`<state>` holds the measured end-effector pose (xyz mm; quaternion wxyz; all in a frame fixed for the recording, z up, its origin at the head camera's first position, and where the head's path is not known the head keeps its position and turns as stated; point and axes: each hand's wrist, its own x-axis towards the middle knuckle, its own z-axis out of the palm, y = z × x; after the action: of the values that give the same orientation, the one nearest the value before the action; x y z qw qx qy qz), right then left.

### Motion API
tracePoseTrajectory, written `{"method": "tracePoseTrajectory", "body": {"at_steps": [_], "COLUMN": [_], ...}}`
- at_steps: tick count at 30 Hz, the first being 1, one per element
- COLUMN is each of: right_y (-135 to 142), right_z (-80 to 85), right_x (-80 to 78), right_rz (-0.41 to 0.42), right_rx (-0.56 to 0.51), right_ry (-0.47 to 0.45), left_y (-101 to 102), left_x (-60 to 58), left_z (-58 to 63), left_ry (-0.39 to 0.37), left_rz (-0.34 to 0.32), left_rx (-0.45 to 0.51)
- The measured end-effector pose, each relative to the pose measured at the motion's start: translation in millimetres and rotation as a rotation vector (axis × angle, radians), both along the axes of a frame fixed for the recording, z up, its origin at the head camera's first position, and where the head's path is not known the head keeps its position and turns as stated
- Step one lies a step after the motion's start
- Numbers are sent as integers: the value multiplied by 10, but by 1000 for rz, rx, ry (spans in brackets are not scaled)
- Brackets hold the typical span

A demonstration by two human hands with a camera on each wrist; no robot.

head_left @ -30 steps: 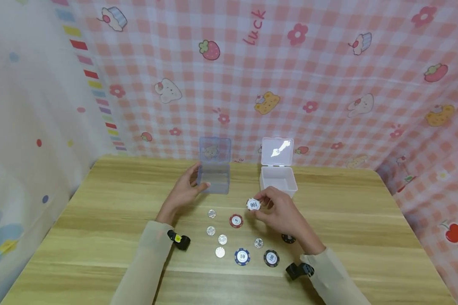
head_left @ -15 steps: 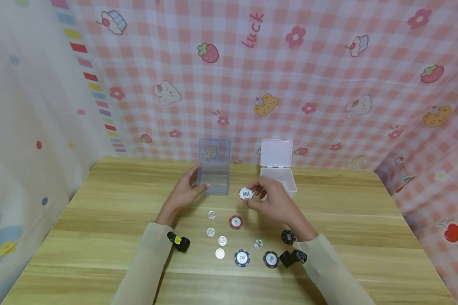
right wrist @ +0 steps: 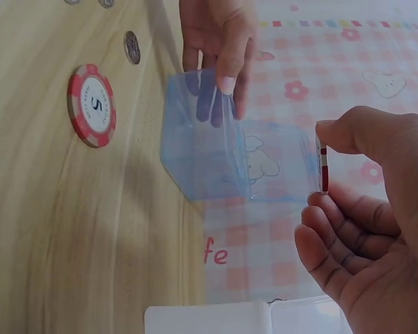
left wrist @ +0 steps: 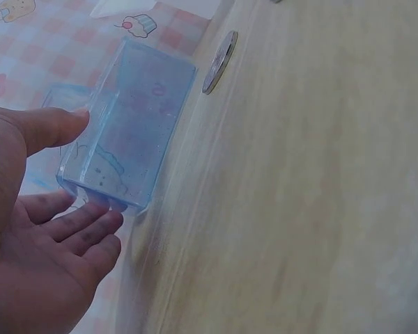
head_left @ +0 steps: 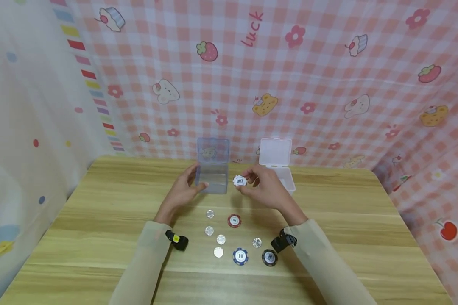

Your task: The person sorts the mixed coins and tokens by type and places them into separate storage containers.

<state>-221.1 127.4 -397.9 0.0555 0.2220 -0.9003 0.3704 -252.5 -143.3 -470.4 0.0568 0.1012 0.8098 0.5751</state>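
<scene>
A person's right hand (head_left: 265, 186) pinches a white "100" chip (head_left: 239, 181) just below the center of the head view, near an open blue box (head_left: 212, 187) whose left side the left hand (head_left: 181, 190) grips between thumb and fingers.

Head view: the right hand (head_left: 262, 186) covers part of the white box (head_left: 287, 178); the sleeves (head_left: 143, 258) run out of the lower edge; coins (head_left: 221, 239) bear markings too small to read. Left wrist: the left hand (left wrist: 45, 257), cropped at left, is partly obscured by the blue box (left wrist: 129, 125). Right wrist: the held chip (right wrist: 323, 170) stands edge-on, face hidden.
</scene>
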Motion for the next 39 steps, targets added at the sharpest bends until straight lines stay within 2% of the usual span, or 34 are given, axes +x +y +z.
{"method": "tracePoseTrajectory", "body": {"at_steps": [12,21,27,33,36,39], "right_y": [-184,-351,-421,-461,-472,-467], "right_z": [-26,-76,-98,-117,-123,-124], "right_x": [-268,-436,-498,-519,-530,-533], "right_rz": [22,-12,-15,-41,-47,-51], "right_rx": [-26,38,29,74,90,82], "right_ry": [-5,-51,-74,-62,-69,-103], "left_y": [-54,-48,-38,-19,-8,37], "left_x": [9,0,-18,-30,-18,53], "left_z": [18,14,-6,-17,12,156], "left_ry": [3,2,2,-3,-17,-24], "left_rz": [1,19,28,0,-9,-22], "left_rx": [13,-1,-16,-7,0,-1]}}
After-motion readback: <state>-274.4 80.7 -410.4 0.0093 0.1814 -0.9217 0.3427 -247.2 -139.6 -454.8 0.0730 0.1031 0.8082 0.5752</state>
